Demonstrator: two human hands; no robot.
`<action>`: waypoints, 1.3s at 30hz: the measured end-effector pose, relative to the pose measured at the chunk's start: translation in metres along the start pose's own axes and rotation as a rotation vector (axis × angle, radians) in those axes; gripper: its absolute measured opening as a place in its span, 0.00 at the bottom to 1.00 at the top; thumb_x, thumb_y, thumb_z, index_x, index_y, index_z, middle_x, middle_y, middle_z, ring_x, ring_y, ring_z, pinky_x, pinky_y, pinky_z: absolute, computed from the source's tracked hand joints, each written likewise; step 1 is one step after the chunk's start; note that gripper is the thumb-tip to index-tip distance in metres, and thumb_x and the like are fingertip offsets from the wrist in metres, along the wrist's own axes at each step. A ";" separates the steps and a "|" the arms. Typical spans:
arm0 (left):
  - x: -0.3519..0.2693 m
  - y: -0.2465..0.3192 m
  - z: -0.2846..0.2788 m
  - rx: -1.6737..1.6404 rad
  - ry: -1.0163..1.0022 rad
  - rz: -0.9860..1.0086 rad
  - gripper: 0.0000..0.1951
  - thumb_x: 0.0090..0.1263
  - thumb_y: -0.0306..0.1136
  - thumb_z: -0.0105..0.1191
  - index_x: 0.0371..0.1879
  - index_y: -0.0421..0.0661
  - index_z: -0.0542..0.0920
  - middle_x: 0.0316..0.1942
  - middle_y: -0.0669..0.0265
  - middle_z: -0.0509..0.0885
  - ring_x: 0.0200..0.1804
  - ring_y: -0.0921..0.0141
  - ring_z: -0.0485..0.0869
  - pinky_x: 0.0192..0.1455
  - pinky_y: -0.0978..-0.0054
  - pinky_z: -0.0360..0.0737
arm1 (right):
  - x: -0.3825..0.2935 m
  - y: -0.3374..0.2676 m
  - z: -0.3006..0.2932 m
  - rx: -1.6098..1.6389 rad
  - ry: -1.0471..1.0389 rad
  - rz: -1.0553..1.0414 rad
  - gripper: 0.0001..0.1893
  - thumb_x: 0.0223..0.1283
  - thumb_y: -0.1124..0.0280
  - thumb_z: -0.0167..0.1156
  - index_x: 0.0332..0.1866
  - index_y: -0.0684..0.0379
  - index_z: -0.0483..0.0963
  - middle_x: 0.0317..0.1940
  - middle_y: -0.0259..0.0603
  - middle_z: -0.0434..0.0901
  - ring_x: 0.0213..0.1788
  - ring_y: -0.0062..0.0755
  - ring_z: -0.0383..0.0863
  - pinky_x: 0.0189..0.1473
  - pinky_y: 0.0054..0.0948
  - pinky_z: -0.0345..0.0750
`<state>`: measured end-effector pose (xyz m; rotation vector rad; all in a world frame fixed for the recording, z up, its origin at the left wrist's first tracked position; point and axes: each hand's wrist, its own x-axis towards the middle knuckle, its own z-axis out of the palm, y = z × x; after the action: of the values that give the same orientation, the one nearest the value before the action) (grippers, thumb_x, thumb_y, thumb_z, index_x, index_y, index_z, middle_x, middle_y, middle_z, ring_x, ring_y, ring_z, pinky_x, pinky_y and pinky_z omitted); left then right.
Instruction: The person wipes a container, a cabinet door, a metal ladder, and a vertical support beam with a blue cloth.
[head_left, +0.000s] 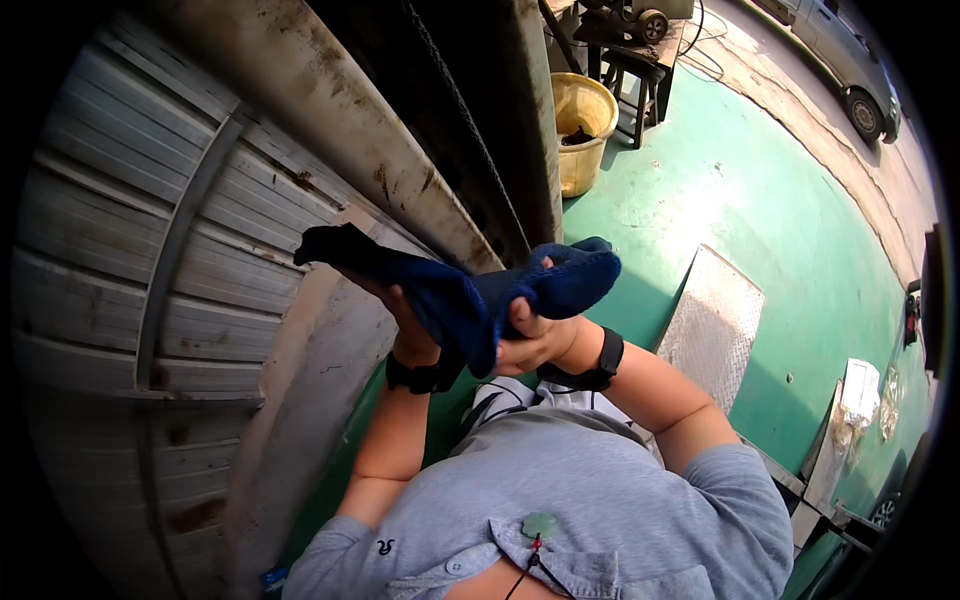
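A dark blue cloth with a dark end is bunched between my two hands in front of my chest. My left hand is at its left part, with most of the fingers hidden under the fabric. My right hand grips the right part, fingers curled around it and one fingertip showing through the folds. Both wrists wear black bands. Below the cloth are my grey shirt and a green pendant on a black cord.
A stained metal post and a hanging cable rise just beyond the cloth. Corrugated metal wall stands left. Right are a yellow bucket, a dark stool, a tread plate on the green floor and a parked vehicle.
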<state>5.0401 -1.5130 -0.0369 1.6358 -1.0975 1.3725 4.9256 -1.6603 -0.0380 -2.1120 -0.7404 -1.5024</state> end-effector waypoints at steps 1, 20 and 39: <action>-0.020 -0.008 0.001 -0.008 -0.141 -0.116 0.38 0.67 0.43 0.52 0.68 0.37 0.48 0.62 0.46 0.60 0.64 0.50 0.60 0.66 0.56 0.58 | 0.036 -0.010 -0.003 -0.027 0.001 -0.043 0.28 0.48 0.60 0.63 0.60 0.40 0.72 0.67 0.34 0.63 0.68 0.43 0.61 0.69 0.54 0.55; 0.044 -0.111 0.038 -0.528 -0.302 -0.119 0.29 0.71 0.27 0.39 0.68 0.31 0.49 0.70 0.37 0.46 0.70 0.45 0.51 0.72 0.56 0.49 | 0.108 -0.010 0.063 -0.969 0.158 0.320 0.24 0.54 0.65 0.55 0.59 0.55 0.74 0.67 0.65 0.54 0.63 0.65 0.61 0.62 0.50 0.64; 0.125 -0.143 0.077 -1.439 -0.858 -0.212 0.24 0.77 0.34 0.32 0.70 0.39 0.52 0.70 0.54 0.56 0.72 0.61 0.56 0.73 0.69 0.52 | 0.212 0.022 0.089 -1.420 -0.050 -0.050 0.29 0.58 0.53 0.51 0.66 0.48 0.66 0.67 0.53 0.60 0.55 0.56 0.67 0.59 0.54 0.59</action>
<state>5.2097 -1.5492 0.0721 1.0338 -1.6693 -0.4600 5.0595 -1.5855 0.1343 -3.0010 0.5298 -2.3606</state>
